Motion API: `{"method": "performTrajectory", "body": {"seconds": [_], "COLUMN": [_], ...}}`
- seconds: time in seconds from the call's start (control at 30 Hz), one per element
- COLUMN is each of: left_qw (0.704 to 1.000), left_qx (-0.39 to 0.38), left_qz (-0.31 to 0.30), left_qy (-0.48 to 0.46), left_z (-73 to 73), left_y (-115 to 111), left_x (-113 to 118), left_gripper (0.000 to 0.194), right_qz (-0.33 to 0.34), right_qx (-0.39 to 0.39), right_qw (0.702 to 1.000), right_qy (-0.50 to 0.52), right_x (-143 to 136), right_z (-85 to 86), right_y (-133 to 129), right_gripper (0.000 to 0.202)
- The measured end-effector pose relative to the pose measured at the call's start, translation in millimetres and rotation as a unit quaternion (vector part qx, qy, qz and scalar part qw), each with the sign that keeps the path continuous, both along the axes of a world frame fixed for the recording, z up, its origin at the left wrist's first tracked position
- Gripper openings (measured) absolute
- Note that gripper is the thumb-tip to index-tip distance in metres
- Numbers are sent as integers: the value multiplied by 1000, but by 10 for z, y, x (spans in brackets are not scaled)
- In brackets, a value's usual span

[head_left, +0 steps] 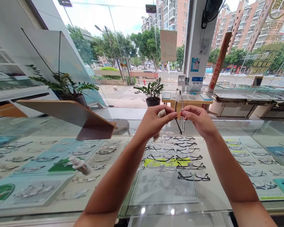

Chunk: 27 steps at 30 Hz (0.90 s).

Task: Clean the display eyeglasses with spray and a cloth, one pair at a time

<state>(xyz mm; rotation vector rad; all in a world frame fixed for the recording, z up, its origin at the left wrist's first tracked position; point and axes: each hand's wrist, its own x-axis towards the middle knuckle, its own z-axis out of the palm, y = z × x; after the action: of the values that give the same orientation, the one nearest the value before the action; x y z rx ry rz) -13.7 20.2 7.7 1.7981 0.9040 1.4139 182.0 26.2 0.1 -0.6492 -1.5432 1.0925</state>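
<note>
Two hands met above the glass counter [227, 201], raised to the level of the street view beyond the window.

Item 1: pair of glasses [180, 111], thin dark-and-metal frame, held in the air between the hands. Long axis stood nearly upright, the upper end near the far table's edge in the picture, the lower end pointing down toward the display case. The frame was seen almost edge-on, so its lenses could not be made out.

Item 2: right hand [200, 121]. Fingers [186, 114] closed in a pinch on the frame from its right side, about mid-height. This hand sat closest to the frame and carried it.

Item 3: left hand [156, 121]. Fingers [169, 116] closed around a small white piece [161, 113], possibly a cloth or pad, with the fingertips just touching or just beside the frame on its left side; contact could not be told for certain. The frame lay directly to the right of these fingertips, level with them.

Item 4: rows of spectacles [177, 157] lay under the glass, directly below the hands, on pale and yellow-green trays.

Item 5: small white bottle [80, 165] lay tilted on the counter, well apart to the left, nearer the left arm.

Item 6: wooden board [68, 113], slanted, stood at the far left beside a potted plant [68, 86].
</note>
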Motion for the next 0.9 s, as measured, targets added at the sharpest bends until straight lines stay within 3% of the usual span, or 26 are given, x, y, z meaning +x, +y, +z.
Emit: {"method": "performTrajectory", "body": {"seconds": [0.13,0.27,0.5,0.7,0.83,0.9], "left_qw": [998,983,918,914,898,904], "left_qx": [45,100,241,245,270,281], "left_qz": [39,128,278,286,329,297], "left_qy": [27,84,146,154,111,128], "left_z": [-1,-8,0,-3,21,35], "left_y": [17,40,142,142,53,-18], "left_x": [-25,-109,-307,-300,-272,-236], "left_gripper": [25,18,10,10,14,12], "right_qz": [20,25,38,75,71,67], "right_qx": [-30,-43,-50,-75,-83,-90], "right_qw": [999,999,997,994,994,993], "right_qy": [17,19,-40,-38,3,23], "right_x": [31,96,170,173,207,211], "right_z": [18,25,32,53,108,128], "right_y": [-11,12,29,-11,-64,-84], "right_gripper": [17,19,17,23,26,26]}}
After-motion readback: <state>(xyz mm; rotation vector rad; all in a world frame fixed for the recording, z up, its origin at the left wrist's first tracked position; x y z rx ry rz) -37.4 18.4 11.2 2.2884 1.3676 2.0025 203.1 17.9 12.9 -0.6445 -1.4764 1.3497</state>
